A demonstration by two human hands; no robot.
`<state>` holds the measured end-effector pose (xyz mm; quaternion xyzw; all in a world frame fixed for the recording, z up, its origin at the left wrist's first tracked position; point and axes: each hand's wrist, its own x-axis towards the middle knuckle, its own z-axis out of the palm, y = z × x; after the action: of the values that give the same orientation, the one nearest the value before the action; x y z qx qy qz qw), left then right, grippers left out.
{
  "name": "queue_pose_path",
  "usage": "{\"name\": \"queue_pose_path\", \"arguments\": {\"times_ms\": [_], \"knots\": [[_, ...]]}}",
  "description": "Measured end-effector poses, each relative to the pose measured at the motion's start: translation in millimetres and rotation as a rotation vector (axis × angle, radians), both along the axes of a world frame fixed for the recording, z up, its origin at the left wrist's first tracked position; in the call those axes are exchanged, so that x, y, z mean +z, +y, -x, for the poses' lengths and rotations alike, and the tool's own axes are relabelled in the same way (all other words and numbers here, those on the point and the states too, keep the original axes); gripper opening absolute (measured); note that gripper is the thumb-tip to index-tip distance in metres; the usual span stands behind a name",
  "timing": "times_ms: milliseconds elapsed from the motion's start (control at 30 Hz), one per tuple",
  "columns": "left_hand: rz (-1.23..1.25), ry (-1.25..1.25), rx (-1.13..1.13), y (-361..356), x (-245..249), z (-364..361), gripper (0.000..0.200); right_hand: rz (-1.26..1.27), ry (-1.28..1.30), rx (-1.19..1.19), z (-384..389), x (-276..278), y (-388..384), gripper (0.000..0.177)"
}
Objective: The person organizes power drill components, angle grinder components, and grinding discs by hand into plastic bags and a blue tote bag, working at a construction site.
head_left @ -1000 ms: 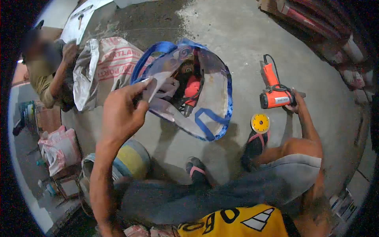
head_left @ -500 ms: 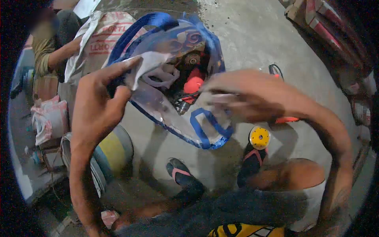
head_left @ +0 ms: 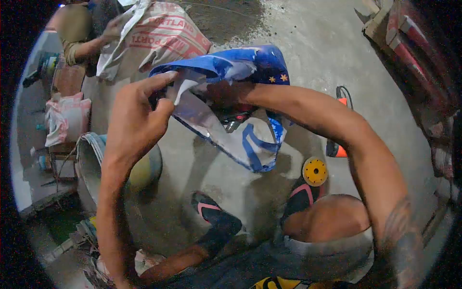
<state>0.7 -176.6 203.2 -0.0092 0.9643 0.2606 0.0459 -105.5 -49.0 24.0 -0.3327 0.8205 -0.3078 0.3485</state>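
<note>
My left hand point(head_left: 142, 113) pinches the left edge of a blue-and-white carry bag point(head_left: 197, 115), holding its mouth apart. My right hand point(head_left: 228, 94) reaches inside the bag; its fingers are hidden in shadow there. Below that hand, the metal chuck of a drill point(head_left: 233, 125) shows in the opening, with a bit of its red body. A blue strap point(head_left: 255, 147) lies across the bag's near side. A yellow disc with small holes point(head_left: 315, 172) rests by my foot.
An orange-and-black tool point(head_left: 337, 149) with a cord lies to the right. Left of me are a bucket point(head_left: 89, 156) and a small sack point(head_left: 67, 120). Another person's arm point(head_left: 94, 48) is beside a cement sack point(head_left: 163, 36). Reddish boxes point(head_left: 418, 53) line the right side.
My right hand has moved from above the bag's right side into its mouth. The bag's far side has folded lower over the opening, covering most of the drill. My left hand keeps its pinch.
</note>
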Motion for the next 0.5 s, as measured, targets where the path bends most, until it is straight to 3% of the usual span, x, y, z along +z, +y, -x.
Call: {"name": "queue_pose_path", "arguments": {"times_ms": [500], "knots": [[0.028, -0.192, -0.053, 5.3, 7.0, 2.5, 0.04, 0.007, -0.069, -0.166, -3.7, -2.0, 70.7, 0.033]]}}
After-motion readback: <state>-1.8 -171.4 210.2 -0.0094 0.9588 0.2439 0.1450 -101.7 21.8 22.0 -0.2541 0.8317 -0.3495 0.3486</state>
